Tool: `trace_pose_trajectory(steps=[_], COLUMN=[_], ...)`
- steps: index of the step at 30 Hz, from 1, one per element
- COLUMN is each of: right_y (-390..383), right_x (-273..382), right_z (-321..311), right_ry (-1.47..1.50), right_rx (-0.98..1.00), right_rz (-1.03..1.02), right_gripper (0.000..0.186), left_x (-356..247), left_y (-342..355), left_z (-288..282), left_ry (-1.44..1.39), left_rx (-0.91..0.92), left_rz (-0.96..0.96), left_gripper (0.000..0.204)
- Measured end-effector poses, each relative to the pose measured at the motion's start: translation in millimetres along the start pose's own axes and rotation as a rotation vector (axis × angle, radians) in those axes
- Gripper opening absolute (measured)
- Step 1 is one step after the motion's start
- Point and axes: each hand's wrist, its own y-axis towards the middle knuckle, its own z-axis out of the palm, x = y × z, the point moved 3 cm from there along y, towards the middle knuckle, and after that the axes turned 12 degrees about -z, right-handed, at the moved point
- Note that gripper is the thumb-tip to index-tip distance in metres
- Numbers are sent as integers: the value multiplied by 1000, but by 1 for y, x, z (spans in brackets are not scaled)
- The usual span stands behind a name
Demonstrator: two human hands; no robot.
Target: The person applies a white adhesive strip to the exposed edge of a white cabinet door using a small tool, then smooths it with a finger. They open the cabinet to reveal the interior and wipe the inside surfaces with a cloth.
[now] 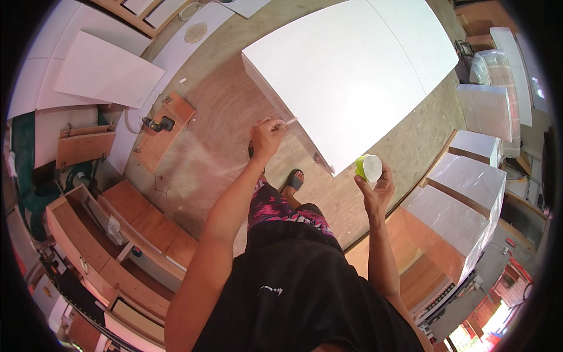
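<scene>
A large white panelled box or cabinet stands in front of me, one corner pointing my way. At its left side edge, my left hand pinches a thin pale stick, whose tip is close to or touching that edge; which of the two I cannot tell. Near the close corner, my right hand is wrapped round a small lime-green cup. The cup is tilted and shows a round white face; whether that is its inside or its base is unclear.
On the floor to the left, a cordless drill lies by a brown board. White panels are stacked at the far left. Wooden drawer frames stand near left. Plastic-wrapped cabinets line the right side.
</scene>
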Motion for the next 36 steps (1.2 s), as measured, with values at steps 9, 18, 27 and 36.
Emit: trace_pose_trajectory(steps=[9, 18, 27, 36], right_y=[-10, -18, -27, -35], right_x=[-2, -5, -11, -19], right_z=[-16, -31, -42, -64], right_ry=[-46, -73, -32, -48], right_rx=[2, 3, 0, -4], right_rz=[-16, -18, -34, -39], right_gripper=[62, 62, 62, 63], left_x=[-12, 5, -18, -24], left_y=[-4, -47, -86, -96], left_z=[-2, 20, 35, 45], left_ry=[-166, -151, 47, -79], left_rx=[-116, -11, 0, -50], left_rz=[-119, -132, 203, -75], left_gripper=[15, 14, 17, 17])
